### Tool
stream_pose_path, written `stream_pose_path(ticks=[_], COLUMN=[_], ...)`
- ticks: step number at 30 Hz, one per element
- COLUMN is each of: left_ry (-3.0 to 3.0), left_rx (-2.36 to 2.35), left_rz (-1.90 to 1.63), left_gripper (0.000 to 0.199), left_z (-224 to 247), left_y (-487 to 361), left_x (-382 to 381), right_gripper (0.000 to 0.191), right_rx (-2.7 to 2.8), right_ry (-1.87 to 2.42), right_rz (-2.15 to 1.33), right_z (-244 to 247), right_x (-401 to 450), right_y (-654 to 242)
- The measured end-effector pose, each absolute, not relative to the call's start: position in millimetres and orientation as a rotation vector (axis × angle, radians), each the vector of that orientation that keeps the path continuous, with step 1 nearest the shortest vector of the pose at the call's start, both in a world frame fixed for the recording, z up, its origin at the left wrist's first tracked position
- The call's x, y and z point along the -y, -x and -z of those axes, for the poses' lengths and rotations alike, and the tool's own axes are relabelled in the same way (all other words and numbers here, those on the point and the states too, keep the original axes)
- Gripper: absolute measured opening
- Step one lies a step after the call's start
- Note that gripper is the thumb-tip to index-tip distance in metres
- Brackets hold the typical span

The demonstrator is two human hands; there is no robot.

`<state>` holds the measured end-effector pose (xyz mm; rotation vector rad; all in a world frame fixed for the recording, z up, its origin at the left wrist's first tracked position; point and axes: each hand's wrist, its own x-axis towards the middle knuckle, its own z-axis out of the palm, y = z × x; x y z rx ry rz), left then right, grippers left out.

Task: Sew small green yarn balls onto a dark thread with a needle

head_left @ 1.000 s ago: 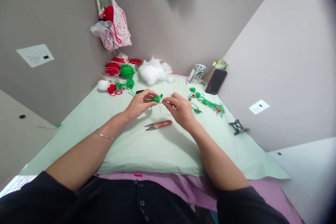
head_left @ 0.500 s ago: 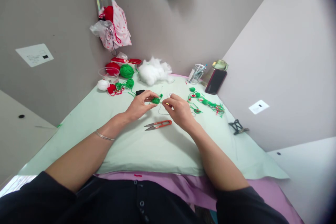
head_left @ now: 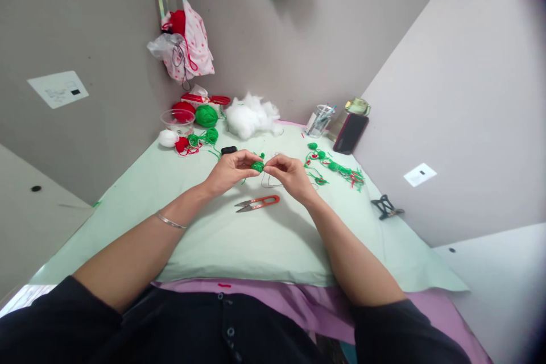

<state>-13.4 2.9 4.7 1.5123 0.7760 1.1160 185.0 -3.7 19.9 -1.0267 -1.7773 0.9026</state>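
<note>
My left hand point(head_left: 230, 173) pinches a small green crocheted ball point(head_left: 257, 166) between thumb and fingers. Right beside it, my right hand point(head_left: 290, 175) has its thumb and index finger pressed together at the ball's right end. What that pinch holds is too small to make out. A thin dark thread point(head_left: 268, 186) loops below the fingertips. A curl of green yarn point(head_left: 262, 155) stands up behind the ball. On the pale green cloth nearer to me lie orange-handled thread snips point(head_left: 257, 203), blades pointing left.
Green crocheted pieces with red bits point(head_left: 336, 166) lie to the right. White stuffing point(head_left: 251, 116) sits at the back, a green yarn ball point(head_left: 206, 116) and a clear tub point(head_left: 177, 122) to its left. A phone point(head_left: 350, 133) leans beside a cup of pens point(head_left: 319, 120).
My right fingertips have closed in on the ball, where a short gap showed before. The ball has shifted slightly right, and more of it shows past my left fingers.
</note>
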Motion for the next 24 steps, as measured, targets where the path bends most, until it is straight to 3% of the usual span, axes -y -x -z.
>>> stream_pose_path(ticks=[9,17,20,24], left_ry=[-1.641,-1.883,-1.947,-2.012], left_rx=[-0.851,-1.024,-1.057,-1.169], left_rz=[-1.2,-1.214,-1.205,-1.233], left_gripper=[0.033,0.02,0.021,0.022], left_z=[8,12,13,13], left_y=[8,5,8,19], left_x=[-6,-5,-8,-16], right_gripper=[0.008,0.017,0.014,0.025], right_rx=[1.881,2.177,1.955,1.455], right_ry=[1.149,1.152,1.02,0.859], right_rz=[-0.63,-0.151,-0.431,-1.023], right_z=[-13,-12,-24,-53], right_x=[10,24,22,12], right_y=[-177,-167,-172,-203])
